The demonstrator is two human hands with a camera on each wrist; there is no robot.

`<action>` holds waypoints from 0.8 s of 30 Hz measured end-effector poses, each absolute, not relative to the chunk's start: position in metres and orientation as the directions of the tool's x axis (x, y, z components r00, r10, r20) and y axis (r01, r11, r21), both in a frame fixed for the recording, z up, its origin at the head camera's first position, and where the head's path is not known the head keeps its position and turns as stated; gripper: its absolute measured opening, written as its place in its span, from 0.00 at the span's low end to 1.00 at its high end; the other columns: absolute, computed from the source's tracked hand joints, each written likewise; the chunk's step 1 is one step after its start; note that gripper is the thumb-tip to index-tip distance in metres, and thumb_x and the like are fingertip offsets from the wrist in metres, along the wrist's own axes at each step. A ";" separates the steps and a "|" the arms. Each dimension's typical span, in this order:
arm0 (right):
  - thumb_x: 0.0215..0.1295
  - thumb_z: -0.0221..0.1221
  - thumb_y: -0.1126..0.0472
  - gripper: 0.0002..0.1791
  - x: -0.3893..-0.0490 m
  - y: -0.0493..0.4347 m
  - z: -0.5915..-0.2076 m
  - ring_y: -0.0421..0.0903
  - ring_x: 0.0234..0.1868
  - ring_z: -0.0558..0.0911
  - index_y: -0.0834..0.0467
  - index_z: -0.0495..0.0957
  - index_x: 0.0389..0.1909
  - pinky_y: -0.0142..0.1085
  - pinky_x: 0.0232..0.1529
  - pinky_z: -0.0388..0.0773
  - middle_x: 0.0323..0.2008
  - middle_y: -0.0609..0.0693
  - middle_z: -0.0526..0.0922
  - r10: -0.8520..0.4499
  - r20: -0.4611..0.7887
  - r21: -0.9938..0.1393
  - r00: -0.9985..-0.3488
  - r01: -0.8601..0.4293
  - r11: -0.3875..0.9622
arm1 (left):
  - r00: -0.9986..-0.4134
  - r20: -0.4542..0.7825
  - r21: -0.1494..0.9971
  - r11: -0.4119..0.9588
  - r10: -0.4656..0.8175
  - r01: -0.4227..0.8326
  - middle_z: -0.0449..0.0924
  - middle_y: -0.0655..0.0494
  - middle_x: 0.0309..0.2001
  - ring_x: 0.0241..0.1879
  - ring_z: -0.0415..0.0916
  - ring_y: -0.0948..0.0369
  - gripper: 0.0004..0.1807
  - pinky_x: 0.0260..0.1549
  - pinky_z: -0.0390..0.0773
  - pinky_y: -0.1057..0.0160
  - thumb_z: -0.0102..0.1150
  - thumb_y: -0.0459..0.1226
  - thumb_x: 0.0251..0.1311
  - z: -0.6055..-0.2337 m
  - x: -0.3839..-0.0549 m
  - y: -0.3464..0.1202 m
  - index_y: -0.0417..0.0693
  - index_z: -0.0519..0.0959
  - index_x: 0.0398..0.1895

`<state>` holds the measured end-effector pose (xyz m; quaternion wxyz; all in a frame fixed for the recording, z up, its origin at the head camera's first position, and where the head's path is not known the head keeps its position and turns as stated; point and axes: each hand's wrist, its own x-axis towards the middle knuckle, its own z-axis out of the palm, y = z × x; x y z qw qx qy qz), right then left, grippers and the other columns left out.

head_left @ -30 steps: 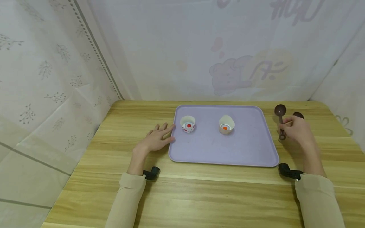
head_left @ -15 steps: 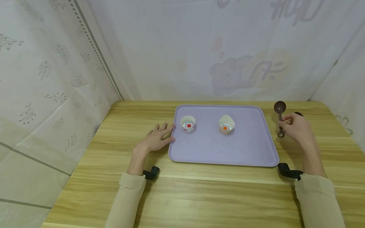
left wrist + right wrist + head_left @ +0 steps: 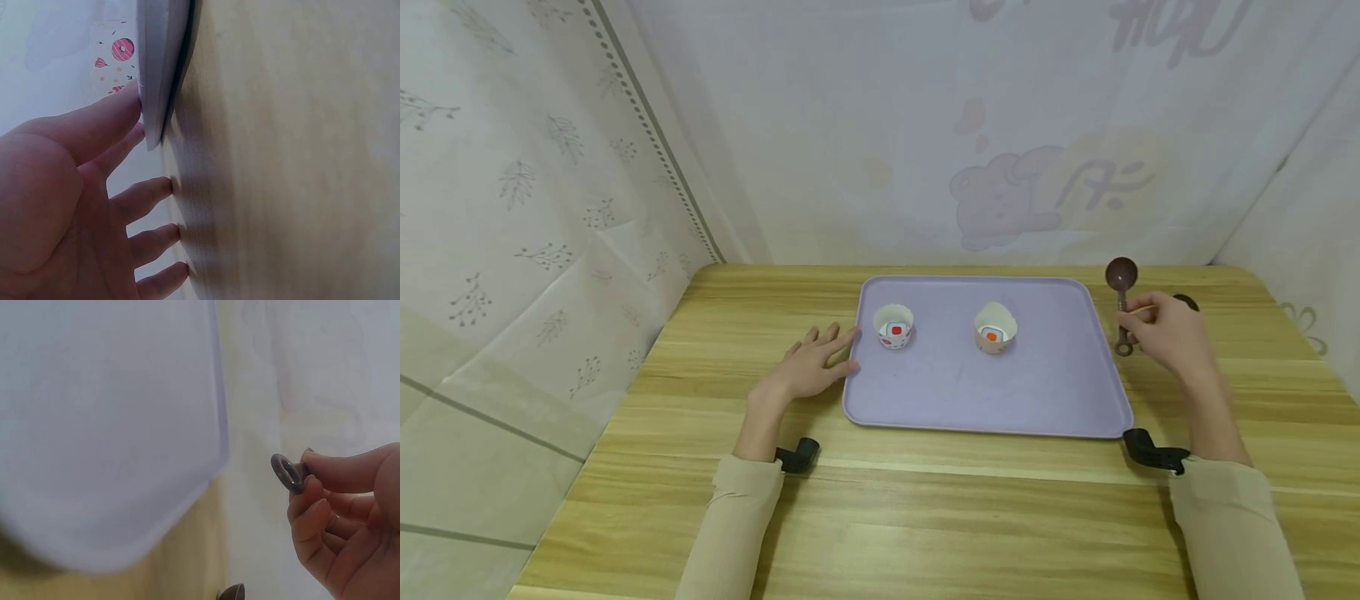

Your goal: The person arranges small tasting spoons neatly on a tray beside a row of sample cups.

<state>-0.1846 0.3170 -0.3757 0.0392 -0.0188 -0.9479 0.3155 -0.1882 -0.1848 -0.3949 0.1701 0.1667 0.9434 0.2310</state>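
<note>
My right hand point(image 3: 1171, 335) pinches a dark brown measuring spoon point(image 3: 1122, 275) by its handle, with the bowl pointing to the back. In the right wrist view the ringed handle end point(image 3: 288, 474) pokes out between thumb and fingers. A second dark spoon point(image 3: 1186, 301) is mostly hidden behind that hand. My left hand point(image 3: 808, 367) lies spread at the left side of a lavender tray point(image 3: 1045, 392). Its thumb is at the tray's rim, and several fingertips point(image 3: 164, 185) rest on the table. On the tray stand a red-patterned paper baking cup point(image 3: 895, 340) and a tan one point(image 3: 995, 343).
Inside each cup shows a white patch, one with a red mark point(image 3: 897, 331), the other with an orange mark point(image 3: 991, 337). The wooden table point(image 3: 925, 517) runs to a pale curtain point(image 3: 820, 167) at the back, with more patterned cloth point(image 3: 512, 208) on the left.
My right hand has lifted the measuring spoon off the table and carried it slightly up and left, toward the tray's right edge. The left hand and both cups have stayed put.
</note>
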 end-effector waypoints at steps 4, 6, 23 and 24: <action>0.75 0.56 0.52 0.22 -0.184 0.313 -0.372 0.50 0.27 0.83 0.70 0.73 0.52 0.35 0.25 0.73 0.34 0.63 0.86 0.061 0.065 -0.597 -0.996 0.010 0.803 | -0.886 -0.245 0.492 0.838 0.393 0.235 0.43 0.39 0.80 0.77 0.31 0.34 0.36 0.72 0.36 0.33 0.48 0.52 0.76 -0.395 -0.189 -0.185 0.55 0.53 0.81; 0.75 0.56 0.52 0.23 -0.183 0.310 -0.371 0.51 0.28 0.83 0.70 0.73 0.52 0.35 0.25 0.73 0.33 0.62 0.86 0.058 0.061 -0.602 -0.996 0.010 0.798 | -0.886 -0.248 0.492 0.839 0.392 0.234 0.43 0.39 0.80 0.77 0.31 0.34 0.36 0.72 0.36 0.33 0.48 0.52 0.76 -0.395 -0.189 -0.185 0.56 0.53 0.81; 0.75 0.57 0.54 0.21 -0.184 0.287 -0.365 0.49 0.27 0.83 0.69 0.74 0.52 0.34 0.22 0.75 0.34 0.61 0.85 0.033 0.080 -0.675 -0.996 -0.030 0.737 | -0.883 -0.247 0.492 0.836 0.400 0.242 0.42 0.38 0.80 0.77 0.31 0.34 0.36 0.72 0.36 0.33 0.48 0.52 0.76 -0.396 -0.190 -0.185 0.55 0.53 0.81; 0.75 0.57 0.53 0.21 -0.184 0.286 -0.364 0.49 0.27 0.83 0.69 0.74 0.52 0.34 0.22 0.75 0.34 0.61 0.85 0.033 0.080 -0.676 -0.996 -0.030 0.736 | -0.883 -0.246 0.491 0.837 0.400 0.242 0.42 0.38 0.80 0.77 0.31 0.34 0.36 0.72 0.36 0.32 0.48 0.52 0.76 -0.396 -0.190 -0.185 0.55 0.53 0.81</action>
